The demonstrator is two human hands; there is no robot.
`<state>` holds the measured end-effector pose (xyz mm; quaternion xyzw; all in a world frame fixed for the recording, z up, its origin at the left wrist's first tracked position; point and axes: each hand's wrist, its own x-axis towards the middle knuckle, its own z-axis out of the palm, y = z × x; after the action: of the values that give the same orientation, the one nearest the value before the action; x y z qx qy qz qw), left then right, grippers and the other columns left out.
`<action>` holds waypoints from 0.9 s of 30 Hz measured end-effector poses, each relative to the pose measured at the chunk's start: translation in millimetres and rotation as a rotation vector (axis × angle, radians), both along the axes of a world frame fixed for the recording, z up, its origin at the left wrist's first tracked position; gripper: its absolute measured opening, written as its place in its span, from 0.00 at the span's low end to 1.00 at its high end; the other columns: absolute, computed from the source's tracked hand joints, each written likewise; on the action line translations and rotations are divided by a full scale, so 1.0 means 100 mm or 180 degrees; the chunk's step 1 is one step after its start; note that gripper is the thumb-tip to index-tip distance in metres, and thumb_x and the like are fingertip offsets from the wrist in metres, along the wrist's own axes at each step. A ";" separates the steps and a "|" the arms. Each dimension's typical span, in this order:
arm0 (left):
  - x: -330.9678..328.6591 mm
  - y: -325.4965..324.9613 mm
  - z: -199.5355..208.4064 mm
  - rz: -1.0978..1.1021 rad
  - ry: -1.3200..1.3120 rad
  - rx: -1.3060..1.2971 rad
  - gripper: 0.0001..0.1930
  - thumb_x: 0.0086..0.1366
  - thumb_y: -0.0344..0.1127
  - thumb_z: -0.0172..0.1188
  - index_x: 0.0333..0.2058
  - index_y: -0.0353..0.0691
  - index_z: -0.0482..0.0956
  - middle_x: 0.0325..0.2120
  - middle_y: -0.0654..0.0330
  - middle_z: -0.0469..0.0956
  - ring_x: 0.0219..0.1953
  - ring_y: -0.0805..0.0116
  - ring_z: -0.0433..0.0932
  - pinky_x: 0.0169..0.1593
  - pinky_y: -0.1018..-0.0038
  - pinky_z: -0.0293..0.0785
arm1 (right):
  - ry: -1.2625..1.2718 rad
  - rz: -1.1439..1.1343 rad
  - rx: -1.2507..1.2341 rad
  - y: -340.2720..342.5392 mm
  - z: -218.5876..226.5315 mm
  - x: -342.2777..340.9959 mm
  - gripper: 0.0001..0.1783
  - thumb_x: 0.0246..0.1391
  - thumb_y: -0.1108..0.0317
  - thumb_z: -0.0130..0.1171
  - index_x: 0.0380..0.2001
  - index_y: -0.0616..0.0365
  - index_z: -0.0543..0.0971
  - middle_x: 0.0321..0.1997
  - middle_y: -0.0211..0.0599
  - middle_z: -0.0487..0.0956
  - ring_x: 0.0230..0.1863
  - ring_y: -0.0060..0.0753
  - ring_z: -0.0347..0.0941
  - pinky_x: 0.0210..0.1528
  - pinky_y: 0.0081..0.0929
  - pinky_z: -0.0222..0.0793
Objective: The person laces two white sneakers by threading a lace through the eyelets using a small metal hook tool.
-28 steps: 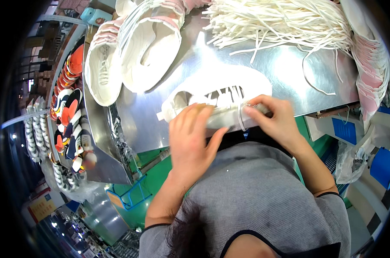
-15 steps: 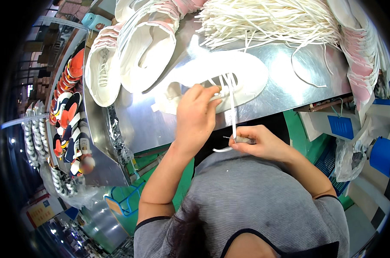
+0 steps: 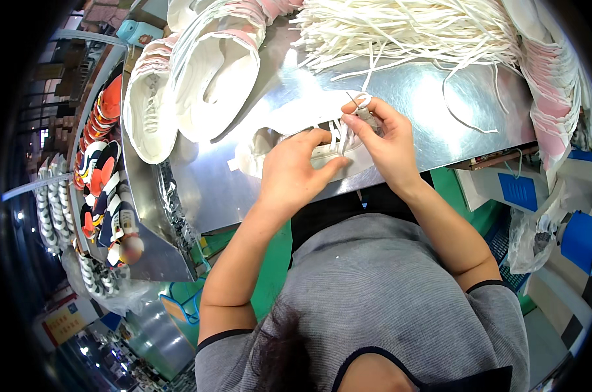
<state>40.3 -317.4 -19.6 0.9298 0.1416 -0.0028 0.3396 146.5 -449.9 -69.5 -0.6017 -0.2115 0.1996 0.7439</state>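
Observation:
A white shoe upper lies on its side on the metal table, toe to the right. My left hand grips its near side, fingers at the opening and thumb apart on the outer face. White lace crosses the opening in short strands. Over the toe end, my right hand is closed round a small lacing hook with a grey handle and a thin metal tip. A loop of white lace shows at my right fingertips; whether it is on the hook, I cannot tell.
A thick bundle of white laces lies at the table's far side. Nested white uppers stand at the left and more, with pink linings, at the right. Orange and black shoe parts sit beyond the table's left edge.
My right hand has moved up and away from my body, from the table's near edge to the upper, with the hook. The long taut lace strand no longer shows. My left thumb has spread away from the fingers.

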 end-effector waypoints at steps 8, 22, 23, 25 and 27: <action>0.03 -0.07 -0.13 0.0197 -0.0464 0.0810 0.14 0.56 0.42 0.71 0.31 0.37 0.81 0.25 0.56 0.79 0.29 0.53 0.79 0.33 0.64 0.72 | -0.0130 -0.0258 -0.0099 -0.04 0.07 0.02 0.15 0.59 0.72 0.62 0.48 0.62 0.75 0.33 0.33 0.80 0.33 0.18 0.75 0.36 0.18 0.70; 0.01 -0.03 -0.21 -0.0007 -0.1137 0.0943 0.11 0.55 0.39 0.71 0.27 0.39 0.80 0.21 0.59 0.75 0.25 0.60 0.76 0.29 0.67 0.70 | -0.0595 0.0608 -0.1446 -0.47 0.19 -0.16 0.09 0.63 0.67 0.57 0.36 0.61 0.72 0.23 0.36 0.80 0.14 0.26 0.71 0.19 0.26 0.63; 0.01 -0.03 -0.21 -0.0005 -0.1137 0.0944 0.11 0.55 0.39 0.71 0.27 0.39 0.80 0.21 0.59 0.75 0.25 0.60 0.76 0.29 0.67 0.70 | -0.0602 0.0565 -0.1429 -0.48 0.19 -0.17 0.09 0.63 0.67 0.57 0.35 0.61 0.72 0.23 0.36 0.79 0.14 0.27 0.71 0.19 0.26 0.63; 0.01 -0.04 -0.21 0.0010 -0.1149 0.0986 0.11 0.54 0.39 0.72 0.26 0.39 0.80 0.21 0.59 0.75 0.25 0.60 0.76 0.29 0.67 0.70 | -0.0611 0.0521 -0.1412 -0.50 0.19 -0.18 0.09 0.63 0.67 0.57 0.35 0.61 0.72 0.22 0.36 0.79 0.13 0.28 0.72 0.18 0.27 0.63; 0.01 -0.04 -0.21 0.0011 -0.1154 0.0987 0.12 0.54 0.39 0.72 0.26 0.39 0.80 0.21 0.59 0.75 0.25 0.60 0.76 0.30 0.67 0.70 | -0.0543 0.0485 -0.1385 -0.52 0.19 -0.19 0.09 0.62 0.67 0.57 0.34 0.61 0.72 0.22 0.36 0.79 0.14 0.28 0.72 0.19 0.28 0.63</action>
<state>41.0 -321.3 -40.8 0.9559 0.0785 0.1866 0.2127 127.2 -501.6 -50.3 -0.7448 -0.2703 0.2444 0.5590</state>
